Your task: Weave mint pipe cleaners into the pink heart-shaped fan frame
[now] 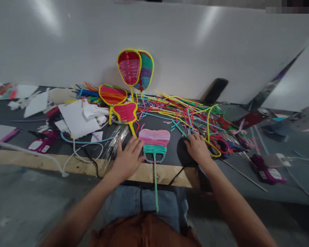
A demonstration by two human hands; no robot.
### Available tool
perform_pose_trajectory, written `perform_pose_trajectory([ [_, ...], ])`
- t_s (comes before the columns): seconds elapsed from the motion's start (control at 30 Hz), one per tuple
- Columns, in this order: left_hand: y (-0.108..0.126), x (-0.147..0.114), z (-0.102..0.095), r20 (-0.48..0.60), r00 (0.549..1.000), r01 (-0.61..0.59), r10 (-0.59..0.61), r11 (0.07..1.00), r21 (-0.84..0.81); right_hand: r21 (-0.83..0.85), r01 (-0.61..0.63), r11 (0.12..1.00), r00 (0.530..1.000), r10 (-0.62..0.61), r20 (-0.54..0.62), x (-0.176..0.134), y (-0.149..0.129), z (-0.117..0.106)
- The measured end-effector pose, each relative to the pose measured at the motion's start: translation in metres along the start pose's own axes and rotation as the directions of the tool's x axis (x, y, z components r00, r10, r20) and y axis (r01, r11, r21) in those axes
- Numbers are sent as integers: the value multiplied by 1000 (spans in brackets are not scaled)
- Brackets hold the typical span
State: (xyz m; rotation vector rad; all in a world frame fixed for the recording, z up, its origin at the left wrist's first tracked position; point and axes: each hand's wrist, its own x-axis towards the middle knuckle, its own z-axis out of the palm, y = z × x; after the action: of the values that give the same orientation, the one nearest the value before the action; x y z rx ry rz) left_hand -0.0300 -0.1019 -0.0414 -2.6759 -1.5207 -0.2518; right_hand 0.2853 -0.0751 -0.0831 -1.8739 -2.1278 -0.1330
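Note:
A small hand fan [155, 139] of wound pipe cleaners, pink above and teal below, lies at the table's front edge. Its green twisted handle [156, 187] sticks out over my lap. To the left of the fan rests my left hand [128, 156], fingers spread, its tips close to the fan's side; it holds nothing. On the right, my right hand [198, 148] is at the pile of loose pipe cleaners [167, 106]. Its thumb and forefinger are closed at the end of a teal pipe cleaner [179, 128]; the other fingertips are partly hidden.
Finished fans with yellow rims [129, 67] lean against the white wall. Red-handled scissors [219, 142] lie right of my hand. Purple glue guns [267, 169] stand on both sides, with white cords. Papers [78, 118], a phone [216, 90] and a can [254, 116] are around.

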Motion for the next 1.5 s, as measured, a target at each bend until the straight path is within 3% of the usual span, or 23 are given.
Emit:
perform_pose_trajectory([
  [0.17,43,-37,15,58,991,-114,120,989,-95,-116,-126,985,985,138,106,1,-3,3],
  [0.37,58,-31,23,67,992,-104,109,992,-76,-92,-196,976,979,200,46,11,3,-11],
  [0.53,55,-26,24,100,988,-107,115,991,-82,149,-259,954,950,280,-139,-4,12,-37],
  [0.63,54,-26,24,102,988,-112,120,991,-77,314,-190,930,960,243,-140,-25,7,-47],
  [0.7,55,-26,25,92,988,-117,123,991,-72,403,-171,899,972,220,-78,-38,-2,-47],
  [0.77,56,-26,26,84,989,-112,119,990,-85,504,-226,834,971,235,47,-46,-14,-43],
  [0.83,59,-25,26,62,994,-88,95,990,-111,615,-329,717,943,222,247,-46,-28,-36],
  [0.9,61,-25,24,29,999,-25,29,991,-128,702,-482,525,869,182,460,-39,-43,-29],
  [0.97,61,-24,21,1,997,83,-83,989,-120,717,-601,353,793,150,591,-28,-55,-22],
  [1.03,60,-23,17,4,981,196,-196,977,-83,721,-637,271,767,132,628,-16,-63,-17],
  [1.1,59,-21,15,25,966,259,-258,965,-40,724,-644,247,761,111,639,-6,-68,-14],
  [1.27,57,-17,18,46,961,275,-273,961,-40,736,-648,195,756,55,652,1,-74,-11],
  [1.5,57,-12,16,91,948,315,-306,943,-108,773,-633,42,774,55,631,-4,-75,-12],
])
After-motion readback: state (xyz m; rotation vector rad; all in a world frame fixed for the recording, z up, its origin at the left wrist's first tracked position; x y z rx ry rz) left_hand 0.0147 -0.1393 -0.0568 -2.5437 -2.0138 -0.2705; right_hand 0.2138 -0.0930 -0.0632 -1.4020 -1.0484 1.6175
